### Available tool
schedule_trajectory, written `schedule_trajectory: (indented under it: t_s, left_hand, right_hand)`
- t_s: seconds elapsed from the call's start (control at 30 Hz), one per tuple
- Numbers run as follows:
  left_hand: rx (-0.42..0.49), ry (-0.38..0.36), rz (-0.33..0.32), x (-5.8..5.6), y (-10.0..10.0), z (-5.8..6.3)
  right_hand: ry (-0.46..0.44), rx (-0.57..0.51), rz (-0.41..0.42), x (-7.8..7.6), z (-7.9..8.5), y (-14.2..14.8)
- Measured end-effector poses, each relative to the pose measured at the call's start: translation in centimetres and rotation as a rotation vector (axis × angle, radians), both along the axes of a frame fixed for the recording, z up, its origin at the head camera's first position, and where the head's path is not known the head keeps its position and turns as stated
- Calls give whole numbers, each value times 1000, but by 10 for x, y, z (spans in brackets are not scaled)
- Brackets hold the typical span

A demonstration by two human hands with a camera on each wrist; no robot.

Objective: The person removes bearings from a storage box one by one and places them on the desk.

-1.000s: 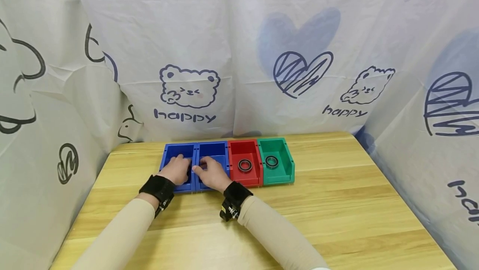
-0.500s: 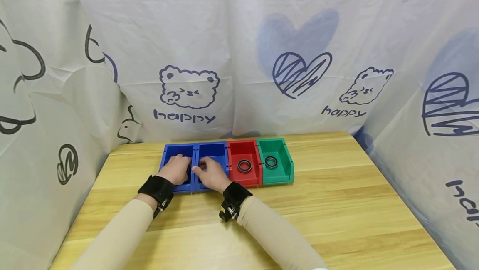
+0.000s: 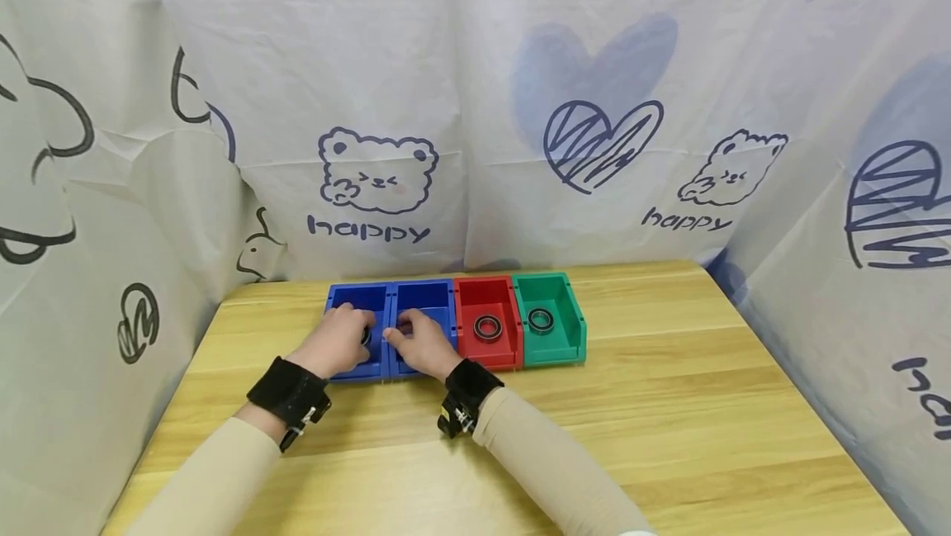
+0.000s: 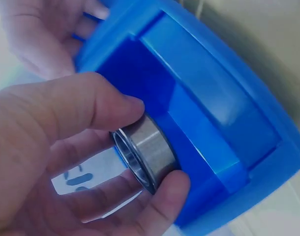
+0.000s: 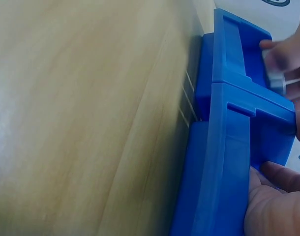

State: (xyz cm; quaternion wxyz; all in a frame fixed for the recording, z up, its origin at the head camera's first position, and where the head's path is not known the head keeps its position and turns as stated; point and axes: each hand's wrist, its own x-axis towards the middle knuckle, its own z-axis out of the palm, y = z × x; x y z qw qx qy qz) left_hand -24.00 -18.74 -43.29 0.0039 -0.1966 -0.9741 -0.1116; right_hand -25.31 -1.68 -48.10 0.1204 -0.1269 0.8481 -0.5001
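Observation:
My left hand (image 3: 334,342) is over the leftmost blue bin (image 4: 199,64), pinching a ball bearing (image 4: 155,147) between thumb and fingertips. The bearing is tilted on edge inside the bin's opening, its smooth metal outer ring showing in the left wrist view. Beside it, my right hand (image 3: 425,346) grips the second blue bin (image 3: 423,295) at the wall the two bins share. Its thumb lies at the wall's top edge and its other fingers reach inside; part of the grip is hidden behind the bin in the right wrist view.
To the right stand a red bin (image 3: 483,292) and a green bin (image 3: 537,288), joined in one row. A bearing (image 3: 477,328) lies flat in the red one, another bearing (image 3: 532,321) in the green. The wooden table (image 3: 669,404) backs onto a printed white curtain (image 3: 475,106).
My left hand has risen and drawn slightly left and back, and the bearing in its fingers now shows. The right hand stays in place on the second blue bin.

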Motion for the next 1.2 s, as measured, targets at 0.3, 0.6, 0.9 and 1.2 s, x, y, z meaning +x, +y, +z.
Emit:
schedule_trajectory:
  t_s: [0.3,0.6,0.9,1.2]
  left_hand:
    - [70,-55,21,37,3,3]
    - [66,-62,8,68,11,-10]
    - [80,-155,22,85,16,-24]
    - [73,-181,43,95,18,-31]
  right_hand:
    - [6,-5,8,-1,-1,0]
    - [25,6,8,1,3,3]
    - [7,10,-3,1,3,1]
    - [6,7,-4,3,4,1]
